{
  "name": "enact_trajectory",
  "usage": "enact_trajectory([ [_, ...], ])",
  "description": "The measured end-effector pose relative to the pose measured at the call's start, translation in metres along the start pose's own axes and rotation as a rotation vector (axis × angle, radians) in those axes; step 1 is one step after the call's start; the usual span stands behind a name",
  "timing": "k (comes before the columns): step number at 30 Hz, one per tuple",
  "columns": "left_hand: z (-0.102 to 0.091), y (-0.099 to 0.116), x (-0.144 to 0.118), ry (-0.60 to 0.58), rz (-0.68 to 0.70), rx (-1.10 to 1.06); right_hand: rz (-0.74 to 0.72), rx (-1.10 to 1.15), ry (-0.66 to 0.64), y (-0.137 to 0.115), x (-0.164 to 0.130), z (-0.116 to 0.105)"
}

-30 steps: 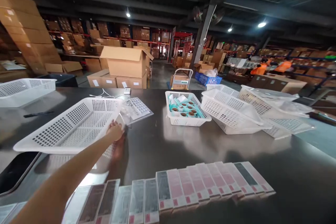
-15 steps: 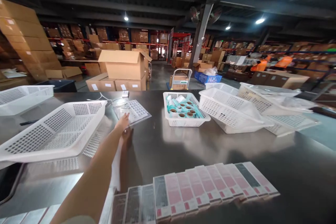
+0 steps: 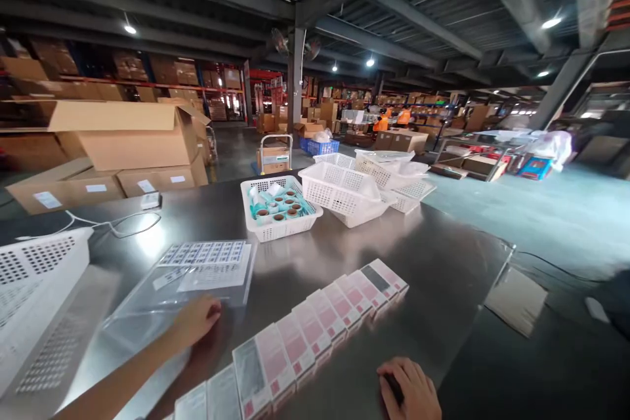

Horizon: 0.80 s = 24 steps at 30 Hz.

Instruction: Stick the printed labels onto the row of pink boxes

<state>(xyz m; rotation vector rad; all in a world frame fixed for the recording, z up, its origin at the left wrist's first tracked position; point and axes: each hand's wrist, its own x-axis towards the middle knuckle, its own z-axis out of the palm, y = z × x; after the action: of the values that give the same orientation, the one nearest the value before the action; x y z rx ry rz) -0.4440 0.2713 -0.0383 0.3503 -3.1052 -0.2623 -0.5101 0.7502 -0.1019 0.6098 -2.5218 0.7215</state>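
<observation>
My left hand [image 3: 197,320] is at the near edge of a clear plastic sleeve [image 3: 142,302], its fingers curled closed on it. Printed label sheets [image 3: 211,254] lie on or in the sleeve; I cannot tell which. Just to the right, a slanting row of small flat boxes [image 3: 300,335], mostly pink and white with some grey-fronted ones, overlaps across the metal table [image 3: 433,289]. My right hand [image 3: 409,388] hovers low near the front edge, right of the row. Its fingers are bent, the thumb stands apart, and nothing shows in it.
A white basket [image 3: 266,232] of teal-and-white label rolls stands at the back. Stacked white baskets [image 3: 339,191] are beside it. Another white basket [image 3: 73,256] is at the left, near a white cable [image 3: 115,226]. Large cartons [image 3: 138,144] stand beyond the table.
My view has swung right. My left hand has come back toward me, and the plastic sleeve with the label sheets is now nearer. My right hand has come into view.
</observation>
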Motion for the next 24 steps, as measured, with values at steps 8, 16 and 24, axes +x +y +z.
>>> enact_trajectory([
  [8,0.002,-0.010,-0.037,-0.075,-0.151,0.109,-0.003,-0.048,-0.052,0.002,0.004,0.000],
  [16,-0.022,-0.032,-0.006,-0.149,-0.242,0.135,-0.022,-0.073,-0.130,0.016,0.006,0.002],
  [24,-0.025,-0.039,0.035,-0.091,-0.123,0.299,-0.025,-0.082,-0.072,0.007,0.009,0.001],
])
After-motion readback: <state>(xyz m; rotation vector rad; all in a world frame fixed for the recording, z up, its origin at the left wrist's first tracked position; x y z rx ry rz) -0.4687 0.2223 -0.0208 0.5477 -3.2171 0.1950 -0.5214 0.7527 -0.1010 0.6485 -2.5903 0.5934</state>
